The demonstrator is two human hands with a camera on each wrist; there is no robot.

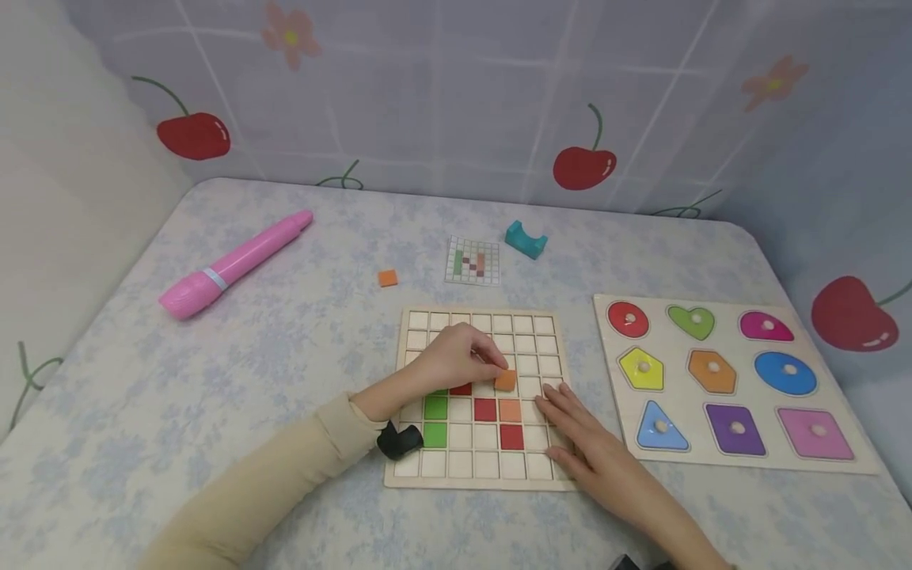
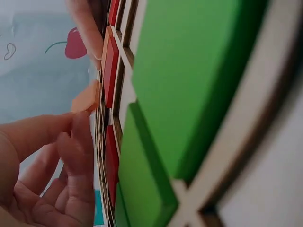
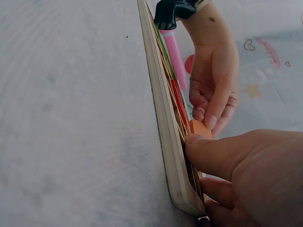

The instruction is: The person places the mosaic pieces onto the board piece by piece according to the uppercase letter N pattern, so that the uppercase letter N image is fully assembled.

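Note:
Between thumb and fingers my left hand pinches an orange square tile, held tilted at the surface of a wooden grid board. Just below it an orange tile fills a cell. Red tiles and green tiles sit in other cells; the left hand hides part of the upper rows. My right hand rests on the board's right edge with its fingers extended. In the right wrist view its thumb lies along the rim.
A loose orange tile and a printed pattern card lie behind the board, near a teal holder. A pink microphone-like toy lies at the left. On the right is a knobbed shape puzzle.

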